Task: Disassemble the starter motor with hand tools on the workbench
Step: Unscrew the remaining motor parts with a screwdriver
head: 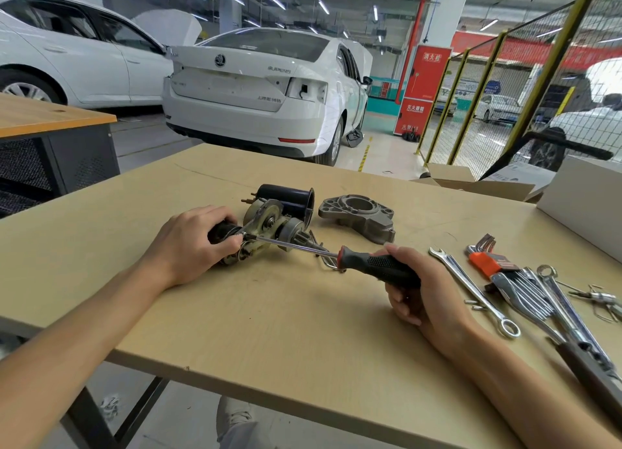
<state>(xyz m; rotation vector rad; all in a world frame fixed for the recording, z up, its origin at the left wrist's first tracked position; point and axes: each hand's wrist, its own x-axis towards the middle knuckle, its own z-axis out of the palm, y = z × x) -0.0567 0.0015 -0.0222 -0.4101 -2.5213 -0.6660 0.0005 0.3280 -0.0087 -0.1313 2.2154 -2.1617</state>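
The starter motor (266, 226), partly stripped, lies on its side near the middle of the workbench (269, 330). Its long axis runs from lower left to upper right, with the pinion gear end (296, 231) pointing right and slightly toward the person. Just behind it, touching or nearly so, a black cylindrical housing (286, 199) lies on its side with its open mouth facing right; what is inside it cannot be made out. To the right of that, a little apart, sits the grey cast nose housing (358, 216), its round bore facing up.

The left hand (192, 246) grips the dark left end of the motor, fingers curled over the top and thumb underneath. The right hand (420, 297) holds the screwdriver (336, 256) by its black and red handle, fingers wrapped closed around it. The shaft runs left and slightly away from the person, and its tip meets the motor right beside the left thumb. A bent wire part (328, 263) lies on the bench under the shaft.

Farther right lie a combination spanner (471, 287), a set of hex keys in an orange holder (488, 263), a fan of more spanners (525, 297) and a long chrome tool with a dark handle (579, 341). A cardboard box (582, 196) stands at the far right edge. Beyond the bench is a white car (262, 88).
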